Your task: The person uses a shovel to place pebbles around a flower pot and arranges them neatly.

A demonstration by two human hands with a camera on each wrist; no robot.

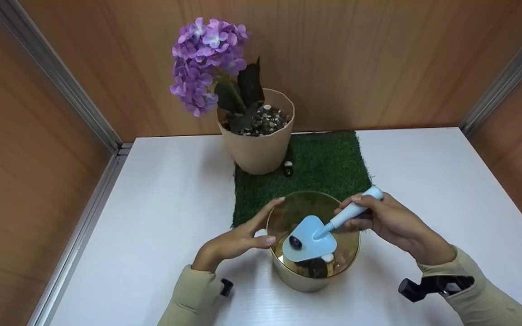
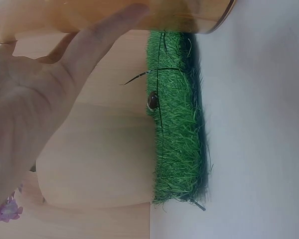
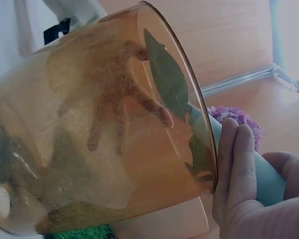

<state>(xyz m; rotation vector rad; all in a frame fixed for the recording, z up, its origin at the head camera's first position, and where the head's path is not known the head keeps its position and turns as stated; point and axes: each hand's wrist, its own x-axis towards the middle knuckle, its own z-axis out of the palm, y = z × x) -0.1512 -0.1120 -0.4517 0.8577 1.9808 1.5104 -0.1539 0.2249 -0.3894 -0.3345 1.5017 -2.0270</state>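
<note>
Nearest, 2 olive-green fabric sleeves (image 1: 193,290) lead to the hands, with a small black device (image 1: 413,290) at the right wrist; the left hand (image 1: 238,237) is open, its fingers spread along the outside of a clear amber, round-rimmed container (image 1: 299,284) and its thumb at the rim; the right hand (image 1: 397,224) has its fingers closed around the handle of a light blue trowel (image 1: 311,240) with a broad, rounded blade; the blade sits inside the container's mouth, above the bottom, and carries 1 glossy dark oval stone (image 1: 295,242); below it, at the bottom, lie larger dark stones (image 1: 317,268) and 1 small white stone (image 1: 327,258); the container stands upright on a smooth white table (image 1: 424,181), just in front of a rectangular green artificial-grass mat (image 1: 329,154); on that mat lie 1 glossy black pebble (image 1: 288,171) and 1 white pebble (image 1: 288,163), close beside a tapered beige pot (image 1: 261,154); the pot stands on the mat's far left part, filled with mixed dark and white gravel (image 1: 268,121); from it rises a purple cluster-headed flower (image 1: 211,59) with dark green leaves (image 1: 250,83), leaning left; behind everything stands a wood-grain brown panel (image 1: 356,54).
</note>
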